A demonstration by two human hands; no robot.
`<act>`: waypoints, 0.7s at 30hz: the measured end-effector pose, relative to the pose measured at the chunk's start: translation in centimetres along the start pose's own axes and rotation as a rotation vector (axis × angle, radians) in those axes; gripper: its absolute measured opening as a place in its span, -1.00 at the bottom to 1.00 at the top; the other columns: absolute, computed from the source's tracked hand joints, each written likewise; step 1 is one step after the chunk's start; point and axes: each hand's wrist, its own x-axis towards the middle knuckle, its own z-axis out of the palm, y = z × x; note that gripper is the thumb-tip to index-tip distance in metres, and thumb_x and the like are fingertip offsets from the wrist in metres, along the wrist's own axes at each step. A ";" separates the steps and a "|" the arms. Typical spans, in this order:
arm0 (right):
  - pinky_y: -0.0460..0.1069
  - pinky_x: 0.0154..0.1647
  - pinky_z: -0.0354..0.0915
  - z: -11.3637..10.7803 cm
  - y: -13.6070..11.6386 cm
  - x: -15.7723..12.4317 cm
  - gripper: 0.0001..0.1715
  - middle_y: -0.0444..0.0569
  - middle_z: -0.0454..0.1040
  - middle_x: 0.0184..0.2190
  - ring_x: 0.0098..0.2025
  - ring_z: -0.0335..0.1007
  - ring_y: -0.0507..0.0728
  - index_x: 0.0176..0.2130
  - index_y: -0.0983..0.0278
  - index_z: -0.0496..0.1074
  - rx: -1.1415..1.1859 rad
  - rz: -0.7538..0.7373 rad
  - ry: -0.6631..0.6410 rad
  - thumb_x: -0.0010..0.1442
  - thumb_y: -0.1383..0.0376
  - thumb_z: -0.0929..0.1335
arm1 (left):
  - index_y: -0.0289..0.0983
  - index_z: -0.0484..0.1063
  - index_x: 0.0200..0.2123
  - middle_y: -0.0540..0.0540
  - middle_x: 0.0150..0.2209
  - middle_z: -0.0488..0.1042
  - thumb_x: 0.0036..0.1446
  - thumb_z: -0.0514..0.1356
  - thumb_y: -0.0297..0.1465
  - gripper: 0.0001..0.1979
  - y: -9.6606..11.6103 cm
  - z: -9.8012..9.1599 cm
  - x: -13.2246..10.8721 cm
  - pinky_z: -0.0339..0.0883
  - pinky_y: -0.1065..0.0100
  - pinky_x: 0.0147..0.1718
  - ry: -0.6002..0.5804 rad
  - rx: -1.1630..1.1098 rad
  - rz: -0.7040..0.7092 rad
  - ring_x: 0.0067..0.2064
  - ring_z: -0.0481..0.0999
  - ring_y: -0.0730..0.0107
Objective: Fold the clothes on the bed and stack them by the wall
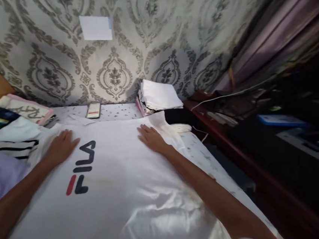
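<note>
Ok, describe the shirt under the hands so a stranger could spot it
Below the patterned wall is a speckled white cover. Across it lies a white shirt, left hand and right hand on top. Unlike the folded white stack behind, it shows dark and red FILA lettering.

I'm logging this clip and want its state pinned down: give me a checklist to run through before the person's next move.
1. Left hand on the white shirt: ok, palm down near its left side.
2. Right hand on the shirt: ok, palm down near its far edge.
3. FILA print facing up: ok, fully visible.
4. Shirt smooth all over: not ok, the near right part is creased.
5. Shirt apart from the folded stack by the wall: cannot tell, its far corner overlaps the stack in this view.
6. Whole shirt in view: not ok, it runs past the bottom of the picture.
</note>
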 end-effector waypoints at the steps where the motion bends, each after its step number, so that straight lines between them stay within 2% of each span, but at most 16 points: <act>1: 0.13 0.43 -0.04 -0.3 0.8 -0.3 -0.39 0.11 0.09 0.43 0.46 -0.04 0.18 0.39 0.31 0.16 0.014 -0.004 -0.010 0.47 0.15 0.11 | -0.63 0.20 0.28 -0.59 0.34 0.18 0.29 -0.19 -0.08 -0.22 -0.4 0.1 0.1 0.10 -0.07 0.29 0.006 0.007 -0.001 0.41 0.12 -0.20; 4: 0.17 0.33 0.16 -1.1 3.2 -1.2 -0.37 0.16 0.18 0.39 0.35 0.21 0.25 0.39 0.32 0.15 0.076 0.073 -0.059 0.46 0.15 0.11 | -0.59 0.25 0.25 -0.56 0.32 0.24 0.28 -0.19 -0.10 -0.25 -1.4 -0.4 0.3 0.11 -0.06 0.28 0.021 0.035 -0.014 0.39 0.17 -0.19; 7: 0.19 0.27 0.24 -1.1 3.3 -1.6 -0.40 0.16 0.35 0.29 0.24 0.36 0.27 0.36 0.31 0.20 0.113 0.116 -0.057 0.46 0.16 0.10 | -0.59 0.26 0.23 -0.54 0.30 0.26 0.31 -0.22 -0.15 -0.30 -0.8 -1.7 0.0 0.12 -0.06 0.28 0.016 0.051 -0.018 0.38 0.18 -0.20; 9: 0.19 0.32 0.17 -0.5 1.9 -2.1 -0.41 0.20 0.33 0.30 0.29 0.29 0.27 0.35 0.34 0.20 0.119 0.125 -0.024 0.47 0.20 0.08 | -0.57 0.26 0.22 -0.52 0.30 0.27 0.35 -0.24 -0.16 -0.32 0.6 -2.3 -1.0 0.13 -0.11 0.27 0.025 0.050 0.002 0.38 0.17 -0.23; 11: 0.20 0.38 0.05 0.2 0.5 -3.2 -0.40 0.19 0.23 0.36 0.39 0.12 0.26 0.36 0.35 0.18 0.120 0.095 0.000 0.47 0.17 0.09 | -0.56 0.22 0.24 -0.52 0.33 0.23 0.37 -0.22 -0.14 -0.33 2.1 -2.4 -2.7 0.13 -0.16 0.26 0.030 0.024 0.038 0.39 0.13 -0.26; 13: 0.21 0.43 -0.04 0.4 0.3 -4.7 -0.37 0.16 0.14 0.41 0.45 -0.03 0.24 0.37 0.34 0.17 0.103 0.049 0.004 0.46 0.12 0.11 | -0.51 0.22 0.26 -0.48 0.36 0.18 0.36 -0.18 -0.18 -0.38 3.0 -2.1 -4.8 0.11 -0.16 0.27 0.003 -0.012 0.141 0.42 0.07 -0.21; 16: 0.18 0.43 -0.03 -0.6 2.7 -7.5 -0.37 0.16 0.11 0.42 0.46 -0.05 0.21 0.36 0.37 0.19 0.043 0.110 0.005 0.46 0.14 0.12 | -0.37 0.31 0.22 -0.37 0.38 0.18 0.33 -0.15 -0.29 -0.48 2.3 -1.7 -7.5 0.09 -0.15 0.29 -0.046 -0.028 0.295 0.44 0.04 -0.12; 18: 0.16 0.43 -0.02 -1.5 4.3 -9.2 -0.39 0.18 0.11 0.42 0.46 -0.03 0.21 0.35 0.41 0.20 0.009 0.212 0.013 0.45 0.20 0.11 | -0.39 0.30 0.22 -0.40 0.36 0.22 0.33 -0.14 -0.27 -0.47 0.9 -1.9 -8.3 0.13 -0.20 0.26 -0.021 -0.031 0.262 0.43 0.07 -0.19; 20: 0.22 0.43 -0.05 -1.8 3.8 -10.6 -0.39 0.24 0.10 0.42 0.46 -0.06 0.26 0.34 0.46 0.20 -0.010 0.295 0.025 0.45 0.22 0.10 | -0.45 0.20 0.28 -0.46 0.34 0.23 0.35 -0.15 -0.20 -0.41 0.3 -2.2 -8.9 0.14 -0.29 0.23 0.012 -0.054 0.198 0.41 0.08 -0.31; 21: 0.27 0.43 -0.08 -1.6 2.6 -11.3 -0.38 0.29 0.08 0.42 0.47 -0.09 0.30 0.33 0.49 0.20 -0.019 0.322 0.038 0.45 0.21 0.10 | -0.45 0.14 0.31 -0.45 0.35 0.22 0.36 -0.16 -0.17 -0.38 0.7 -2.5 -9.3 0.13 -0.33 0.22 0.018 -0.072 0.205 0.41 0.06 -0.34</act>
